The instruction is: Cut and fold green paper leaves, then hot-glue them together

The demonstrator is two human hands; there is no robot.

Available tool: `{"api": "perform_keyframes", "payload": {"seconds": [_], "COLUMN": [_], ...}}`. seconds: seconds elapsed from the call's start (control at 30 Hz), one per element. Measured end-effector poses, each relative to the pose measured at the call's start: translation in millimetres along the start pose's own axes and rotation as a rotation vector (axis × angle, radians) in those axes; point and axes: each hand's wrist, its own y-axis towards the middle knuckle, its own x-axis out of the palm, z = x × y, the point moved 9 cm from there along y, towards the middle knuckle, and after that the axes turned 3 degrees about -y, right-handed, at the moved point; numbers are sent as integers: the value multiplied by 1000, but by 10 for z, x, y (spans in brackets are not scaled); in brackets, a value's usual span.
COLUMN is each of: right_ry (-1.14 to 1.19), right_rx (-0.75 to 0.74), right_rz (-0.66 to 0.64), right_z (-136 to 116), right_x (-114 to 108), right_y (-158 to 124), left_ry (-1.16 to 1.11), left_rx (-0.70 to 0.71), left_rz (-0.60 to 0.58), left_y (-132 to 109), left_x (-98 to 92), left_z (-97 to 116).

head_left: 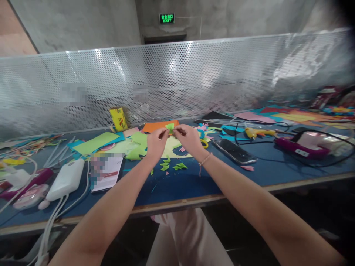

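Observation:
Both my hands meet above the middle of the blue table. My left hand and my right hand pinch a small piece of green paper between them, one from each side. Behind it lies an orange sheet. Below my hands, small folded green paper pieces rest on the table in loose clusters. Larger light green paper sheets spread just left of my left hand. Yellow-handled scissors lie partly hidden beside my right hand.
A phone with a lit screen and a white power bank with cables lie left. To the right are a dark phone, a yellow glue gun and a purple power strip. A perforated metal panel stands along the back.

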Motion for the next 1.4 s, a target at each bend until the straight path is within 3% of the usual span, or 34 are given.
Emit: {"api": "perform_keyframes", "payload": {"seconds": [0.5, 0.7, 0.87, 1.13, 1.4], "right_ry": [-189, -329, -408, -397, -336], "right_rx": [-164, -276, -367, -353, -280], "right_rz": [-61, -54, -64, -84, -60], "right_z": [-155, -226, -330, -341, -210], "right_x": [62, 82, 110, 141, 128], "right_y": [-39, -71, -109, -135, -108], "left_ry": [101, 411, 494, 420, 333], "left_rx": [151, 295, 378, 242, 143], "left_rz": [-42, -100, -101, -142, -111], "left_y": [3, -28, -55, -49, -51], "left_x": [36, 130, 162, 194, 181], "left_z": [146, 205, 279, 158, 73]}}
